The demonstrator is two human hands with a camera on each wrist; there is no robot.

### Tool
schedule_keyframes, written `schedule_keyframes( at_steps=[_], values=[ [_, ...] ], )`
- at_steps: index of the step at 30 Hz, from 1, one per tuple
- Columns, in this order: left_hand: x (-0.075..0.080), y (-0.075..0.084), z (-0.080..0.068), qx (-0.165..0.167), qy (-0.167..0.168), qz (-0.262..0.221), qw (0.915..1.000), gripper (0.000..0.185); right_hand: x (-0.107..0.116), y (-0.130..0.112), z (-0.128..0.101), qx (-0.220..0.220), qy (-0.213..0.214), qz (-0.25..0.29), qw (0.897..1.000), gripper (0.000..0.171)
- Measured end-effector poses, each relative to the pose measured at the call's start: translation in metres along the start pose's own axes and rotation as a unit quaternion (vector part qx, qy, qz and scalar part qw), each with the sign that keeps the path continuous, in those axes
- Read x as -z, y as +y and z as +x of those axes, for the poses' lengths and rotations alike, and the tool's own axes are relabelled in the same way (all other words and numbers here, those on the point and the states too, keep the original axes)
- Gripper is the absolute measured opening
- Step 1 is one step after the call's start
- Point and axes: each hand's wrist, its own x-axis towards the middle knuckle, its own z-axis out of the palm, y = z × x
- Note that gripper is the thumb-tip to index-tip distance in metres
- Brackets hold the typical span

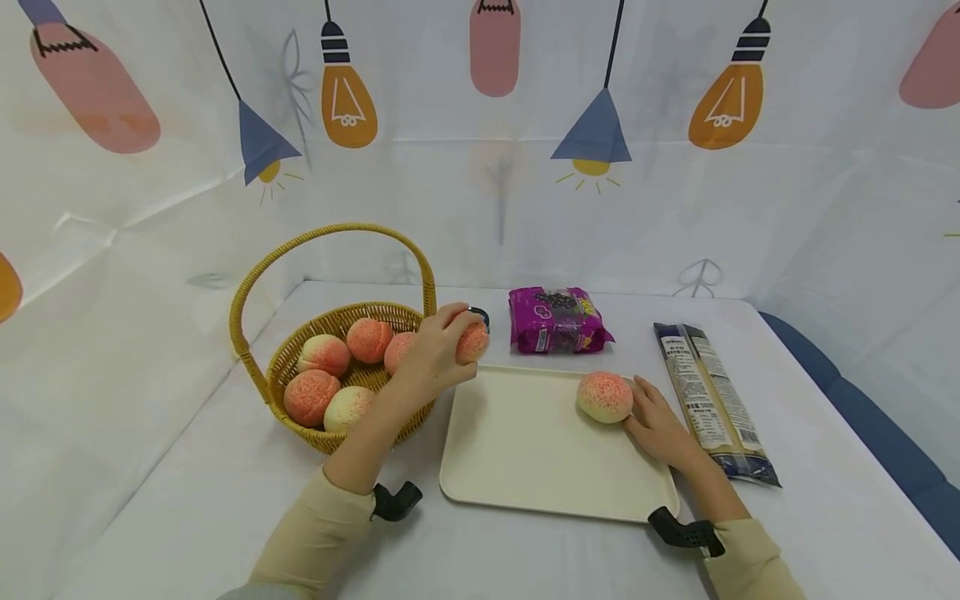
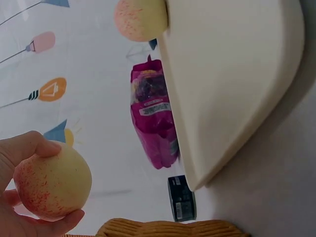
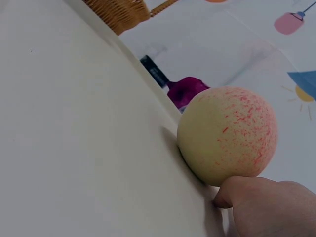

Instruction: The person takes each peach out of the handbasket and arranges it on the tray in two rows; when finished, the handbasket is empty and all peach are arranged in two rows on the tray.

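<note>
Gripping a round pink-and-cream peach (image 1: 474, 342) in curled fingers, the left hand (image 1: 435, 348) hovered between the rim of the woven wicker basket with its arched handle (image 1: 258, 287) and the far left corner of the cream rectangular plastic tray (image 1: 525, 450). In the left wrist view the same peach (image 2: 52, 185) sat pinched between thumb and fingers, clear of the tray.

A second pink-speckled peach (image 1: 604, 397) lay on the tray near its far right edge. The right hand (image 1: 660, 425) rested just beside it with relaxed fingers, and in the right wrist view a fingertip (image 3: 237, 192) touched the underside of that peach (image 3: 227, 136); the hand closed around nothing.

Five more peaches (image 1: 324, 354) sat inside the basket, which stood on the white cloth-covered surface (image 1: 187, 500) to the left of the tray. Behind the tray lay a purple snack packet (image 1: 557, 320), and to its right a long dark-ended noodle packet (image 1: 712, 400) lay lengthwise on the surface. Black wrist mounts showed at both beige sleeves (image 1: 315, 542).
</note>
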Motion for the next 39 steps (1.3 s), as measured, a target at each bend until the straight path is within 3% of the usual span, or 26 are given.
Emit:
schedule_keyframes(
  at_steps=[15,29,39],
  values=[
    [-0.022,0.016,0.017,-0.032,-0.048,0.0,0.9983,0.058,0.001,0.0,-0.001,-0.009,-0.004,-0.003,1.0,0.05],
    [-0.039,0.027,0.029,-0.019,-0.098,0.004,0.995,0.059,0.001,-0.004,-0.001,-0.002,-0.004,0.003,1.0,0.05],
    [-0.048,0.032,0.041,-0.021,-0.109,-0.003,0.9938,0.058,0.001,-0.004,-0.001,-0.007,-0.008,0.004,1.0,0.051]
  ],
)
